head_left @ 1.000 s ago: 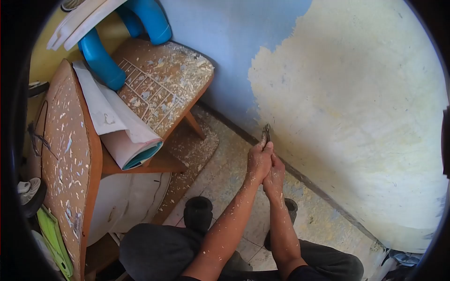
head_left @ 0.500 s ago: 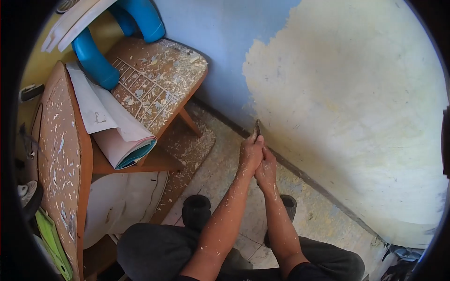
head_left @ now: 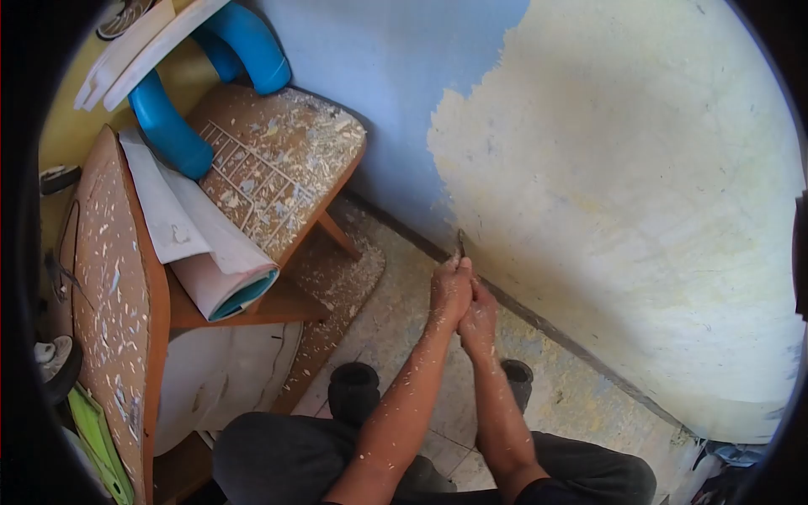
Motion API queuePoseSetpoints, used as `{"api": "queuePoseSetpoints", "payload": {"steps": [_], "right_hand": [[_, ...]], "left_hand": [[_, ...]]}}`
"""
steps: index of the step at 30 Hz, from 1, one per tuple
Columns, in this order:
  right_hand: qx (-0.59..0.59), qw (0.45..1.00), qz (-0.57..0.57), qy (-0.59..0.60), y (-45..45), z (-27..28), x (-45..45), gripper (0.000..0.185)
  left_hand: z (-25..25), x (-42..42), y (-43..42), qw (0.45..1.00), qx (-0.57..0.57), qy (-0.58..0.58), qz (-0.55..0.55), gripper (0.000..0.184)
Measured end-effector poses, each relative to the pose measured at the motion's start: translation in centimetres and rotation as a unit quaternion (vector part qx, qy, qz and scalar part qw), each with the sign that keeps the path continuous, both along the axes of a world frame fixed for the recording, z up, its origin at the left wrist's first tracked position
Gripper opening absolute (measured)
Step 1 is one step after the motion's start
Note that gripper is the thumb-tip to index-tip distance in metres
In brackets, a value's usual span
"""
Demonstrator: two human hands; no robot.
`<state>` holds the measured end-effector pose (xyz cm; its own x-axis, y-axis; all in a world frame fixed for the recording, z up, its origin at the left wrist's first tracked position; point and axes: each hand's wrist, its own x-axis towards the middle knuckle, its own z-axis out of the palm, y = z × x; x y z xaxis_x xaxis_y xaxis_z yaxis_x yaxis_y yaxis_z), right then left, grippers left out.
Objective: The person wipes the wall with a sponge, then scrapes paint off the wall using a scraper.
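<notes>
My left hand (head_left: 452,290) is closed around a thin scraper (head_left: 461,245), whose narrow dark blade pokes out ahead of the fingers. Just behind it, my right hand (head_left: 478,321) is also closed, pressed against the left one; the handle is hidden inside the two hands. The blade's tip is at the low part of the wall (head_left: 589,194), near the ragged line between blue paint (head_left: 370,101) and the pale stripped surface. Small paint flakes stick to both forearms.
On the left stands a brown wooden shelf unit (head_left: 114,295) strewn with paint chips. It bears a wire rack (head_left: 252,181), rolled paper sheets (head_left: 189,227) and a blue-legged plastic piece (head_left: 172,126). A dark baseboard (head_left: 547,324) runs along the tiled floor (head_left: 396,295).
The whole view has tilted slightly, so shelf and hands sit a little lower in it. Both hands keep the same grip on the scraper, its blade still low at the wall.
</notes>
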<state>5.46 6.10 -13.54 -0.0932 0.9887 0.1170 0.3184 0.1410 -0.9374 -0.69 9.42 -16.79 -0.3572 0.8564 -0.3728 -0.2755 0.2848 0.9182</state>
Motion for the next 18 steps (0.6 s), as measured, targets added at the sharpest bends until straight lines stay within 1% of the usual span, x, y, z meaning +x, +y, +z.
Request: {"api": "queuePoseSetpoints", "payload": {"steps": [1, 2, 3, 4, 5, 6, 8, 9, 11, 12, 13, 14, 15, 16, 17, 18], "right_hand": [[-0.08, 0.997, 0.011, 0.016, 0.7, 0.3, 0.4, 0.042], [-0.162, 0.986, 0.025, 0.026, 0.8, 0.5, 0.7, 0.043], [-0.171, 0.985, 0.025, 0.02, 0.1, -0.5, 0.9, 0.043], [-0.171, 0.984, 0.018, 0.045, -0.2, -1.9, 0.9, 0.043], [-0.161, 0.984, 0.015, 0.073, 0.4, -1.6, 0.4, 0.043], [-0.159, 0.984, 0.017, 0.072, -0.1, -1.3, 0.4, 0.043], [-0.067, 0.997, -0.024, 0.035, -1.2, -0.2, 0.3, 0.041], [-0.063, 0.997, -0.025, 0.04, -0.4, 0.3, 0.1, 0.041], [-0.136, 0.988, 0.048, 0.049, 0.7, 0.7, 0.7, 0.04], [-0.147, 0.987, 0.047, 0.043, 0.2, -0.1, 0.9, 0.04], [-0.169, 0.984, 0.038, 0.05, 0.0, -1.2, 0.7, 0.04], [-0.179, 0.981, 0.032, 0.061, 0.9, -1.5, 0.1, 0.041], [-0.175, 0.982, 0.033, 0.061, 0.4, -1.3, 0.0, 0.041], [-0.136, 0.989, -0.008, 0.058, -1.0, -1.3, 0.2, 0.04], [-0.095, 0.993, -0.047, 0.057, -1.5, -1.4, 0.1, 0.04], [-0.094, 0.992, -0.05, 0.062, -0.9, -1.7, 0.3, 0.04]], "left_hand": [[0.0, 0.1, -0.2, 0.999, -0.015, 0.036, -0.009, 0.027], [1.4, -0.6, 0.1, 0.995, -0.052, 0.082, -0.038, 0.033], [0.9, -0.6, -0.6, 0.994, -0.061, 0.076, -0.037, 0.033], [0.5, -0.6, -1.0, 0.997, -0.051, 0.047, -0.02, 0.034], [0.5, -0.7, -0.4, 0.999, -0.03, 0.021, 0.0, 0.035], [0.5, -0.5, -0.7, 0.999, -0.028, 0.021, 0.002, 0.035], [0.3, 0.2, -1.2, 0.995, -0.009, 0.099, -0.011, 0.028], [0.0, 0.1, -0.4, 0.994, -0.005, 0.104, -0.013, 0.028], [-1.1, 0.1, 0.4, 0.992, -0.012, 0.12, 0.034, 0.028], [-0.1, -0.9, 0.6, 0.991, -0.074, 0.114, 0.009, 0.028], [-0.8, -0.8, -0.3, 0.991, -0.079, 0.11, 0.008, 0.028], [-1.5, -1.0, 0.0, 0.997, -0.054, 0.043, 0.016, 0.027], [0.2, -1.3, -0.2, 0.999, -0.034, -0.025, 0.023, 0.026], [1.8, -1.0, -1.3, 0.998, -0.061, 0.006, -0.03, 0.025], [0.6, -0.3, -1.1, 0.998, -0.061, 0.008, -0.031, 0.025], [-1.6, 0.7, -0.5, 0.997, -0.009, 0.071, -0.003, 0.026]]}}
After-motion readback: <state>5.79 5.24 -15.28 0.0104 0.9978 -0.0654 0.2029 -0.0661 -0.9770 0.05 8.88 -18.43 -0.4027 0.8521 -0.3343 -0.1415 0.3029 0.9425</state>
